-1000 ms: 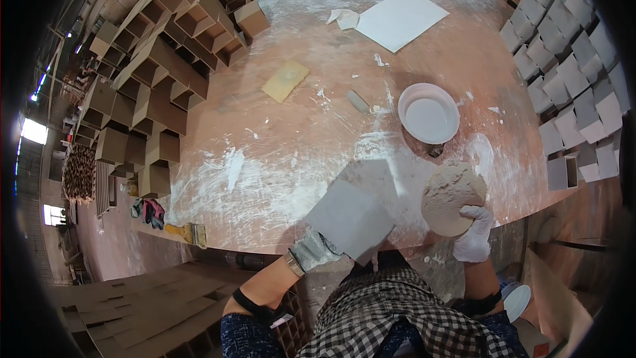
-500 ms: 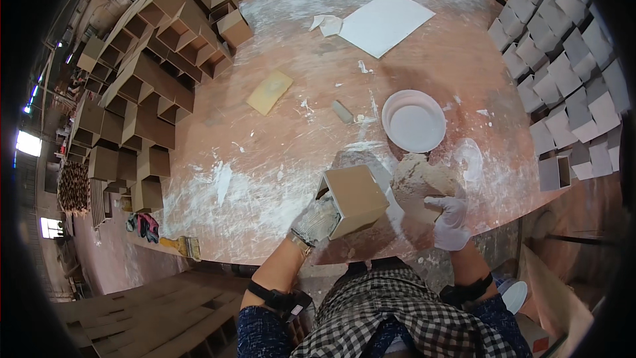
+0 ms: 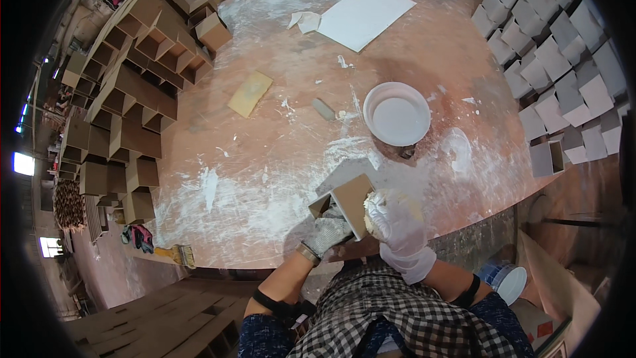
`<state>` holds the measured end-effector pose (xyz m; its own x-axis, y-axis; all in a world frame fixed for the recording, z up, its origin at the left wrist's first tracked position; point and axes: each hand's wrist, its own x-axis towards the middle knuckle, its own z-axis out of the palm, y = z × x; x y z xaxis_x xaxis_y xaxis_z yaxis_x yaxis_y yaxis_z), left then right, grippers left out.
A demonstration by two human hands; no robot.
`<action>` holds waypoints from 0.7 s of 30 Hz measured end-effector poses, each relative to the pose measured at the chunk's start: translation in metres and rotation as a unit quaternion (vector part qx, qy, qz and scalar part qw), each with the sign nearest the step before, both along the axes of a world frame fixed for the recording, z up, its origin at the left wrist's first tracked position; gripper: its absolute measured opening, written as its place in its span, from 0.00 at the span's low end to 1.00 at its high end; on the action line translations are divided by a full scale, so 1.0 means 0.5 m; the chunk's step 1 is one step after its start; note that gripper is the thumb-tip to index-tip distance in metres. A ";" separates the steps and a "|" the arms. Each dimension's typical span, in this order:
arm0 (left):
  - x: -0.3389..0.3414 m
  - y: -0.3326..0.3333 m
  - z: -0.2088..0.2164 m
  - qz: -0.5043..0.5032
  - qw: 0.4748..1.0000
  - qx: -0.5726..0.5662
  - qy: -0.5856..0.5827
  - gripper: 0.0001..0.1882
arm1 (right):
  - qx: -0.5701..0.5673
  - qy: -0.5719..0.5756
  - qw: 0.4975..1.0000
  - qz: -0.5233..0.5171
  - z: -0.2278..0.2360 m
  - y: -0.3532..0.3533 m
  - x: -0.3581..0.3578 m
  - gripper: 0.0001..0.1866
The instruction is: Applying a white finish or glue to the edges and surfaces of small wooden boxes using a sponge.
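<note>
A small brown cardboard box (image 3: pixel 353 196) is tilted over the near edge of the worktable. My left hand (image 3: pixel 329 232), in a grey knit glove, reaches into its open side and grips it from within. My right hand (image 3: pixel 401 233), in a white glove and blurred by motion, is closed on a pale beige sponge (image 3: pixel 412 204). The sponge is against the right side of the box, partly hidden by the fingers. Just beyond the hands stands a round white bowl (image 3: pixel 397 114) with whitish contents.
Brown boxes (image 3: pixel 136 132) are stacked along the left, whitish ones (image 3: pixel 553 59) on the right. On the smeared table (image 3: pixel 258 179) lie a white sheet (image 3: pixel 368 16), a yellow pad (image 3: pixel 250 93), a small grey block (image 3: pixel 323 109) and a brush (image 3: pixel 179 254). A bucket (image 3: pixel 509 283) stands below right.
My right hand has brought the sponge left, from beside the bowl to the side of the box. The box has turned in my left hand. The whole view has shifted slightly.
</note>
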<state>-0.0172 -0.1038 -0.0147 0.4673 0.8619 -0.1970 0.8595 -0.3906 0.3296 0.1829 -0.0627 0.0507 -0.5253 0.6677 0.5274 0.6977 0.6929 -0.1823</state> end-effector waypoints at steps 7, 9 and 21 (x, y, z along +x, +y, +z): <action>-0.030 -0.080 -0.346 0.190 0.934 -0.123 -0.278 0.23 | -0.160 0.074 0.982 0.061 0.014 0.053 -0.058 0.18; -0.024 -0.064 -0.312 0.237 0.856 -0.159 -0.430 0.24 | -0.130 -0.001 0.992 0.001 -0.009 0.060 -0.050 0.18; -0.006 -0.020 -0.096 0.109 0.980 -0.023 -0.165 0.24 | -0.208 0.032 0.976 0.051 -0.011 0.084 -0.054 0.13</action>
<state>-0.0203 -0.1137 -0.0628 0.3182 0.9419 -0.1074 0.7641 -0.1877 0.6172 0.1560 -0.0208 0.0453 -0.5755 0.7768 0.2557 0.6068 0.6152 -0.5033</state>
